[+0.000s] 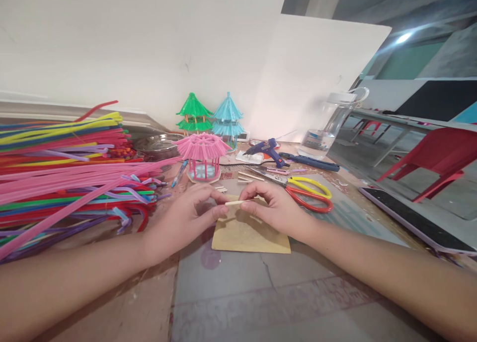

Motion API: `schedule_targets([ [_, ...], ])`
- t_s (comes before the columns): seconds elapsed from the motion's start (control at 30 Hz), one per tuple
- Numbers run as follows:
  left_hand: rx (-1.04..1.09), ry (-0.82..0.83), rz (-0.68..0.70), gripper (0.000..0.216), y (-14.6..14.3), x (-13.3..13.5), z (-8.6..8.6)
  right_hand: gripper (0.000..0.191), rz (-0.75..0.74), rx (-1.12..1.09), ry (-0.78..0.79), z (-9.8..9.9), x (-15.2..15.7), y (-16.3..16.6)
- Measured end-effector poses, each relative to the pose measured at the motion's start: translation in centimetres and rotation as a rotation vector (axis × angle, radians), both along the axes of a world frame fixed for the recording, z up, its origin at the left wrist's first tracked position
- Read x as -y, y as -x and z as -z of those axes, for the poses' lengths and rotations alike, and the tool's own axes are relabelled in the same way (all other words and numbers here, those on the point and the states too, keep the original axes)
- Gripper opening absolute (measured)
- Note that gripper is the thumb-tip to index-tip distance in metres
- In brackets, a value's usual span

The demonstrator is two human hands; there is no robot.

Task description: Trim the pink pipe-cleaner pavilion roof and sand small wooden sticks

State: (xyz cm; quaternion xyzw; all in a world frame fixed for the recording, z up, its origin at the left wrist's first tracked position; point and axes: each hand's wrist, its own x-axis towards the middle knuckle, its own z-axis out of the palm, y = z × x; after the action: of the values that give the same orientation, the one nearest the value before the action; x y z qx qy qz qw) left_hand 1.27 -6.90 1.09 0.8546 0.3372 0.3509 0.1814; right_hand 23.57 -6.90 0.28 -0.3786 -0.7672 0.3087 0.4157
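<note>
Both my hands meet over a brown cardboard piece [250, 238] on the table. My left hand [188, 215] and my right hand [274, 208] each pinch one end of a short pale wooden stick [234, 202], held level just above the cardboard. A pink pavilion model [203, 156] made of pipe cleaners stands just behind my hands. More short sticks [249, 176] lie loose beside it.
A big pile of coloured pipe cleaners [67, 173] fills the left. Green [194, 112] and blue [227, 116] pavilion models stand at the wall. A blue glue gun [266, 150], red-and-yellow scissors [307, 192], a plastic jar [330, 126] and a phone [417, 218] lie to the right.
</note>
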Motion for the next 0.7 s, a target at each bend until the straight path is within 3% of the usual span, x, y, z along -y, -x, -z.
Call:
schedule_targets([
  [0.7, -0.028, -0.016, 0.017, 0.015, -0.11, 0.31, -0.25, 0.011, -0.029, 0.110, -0.003, -0.57, 0.40, 0.26],
])
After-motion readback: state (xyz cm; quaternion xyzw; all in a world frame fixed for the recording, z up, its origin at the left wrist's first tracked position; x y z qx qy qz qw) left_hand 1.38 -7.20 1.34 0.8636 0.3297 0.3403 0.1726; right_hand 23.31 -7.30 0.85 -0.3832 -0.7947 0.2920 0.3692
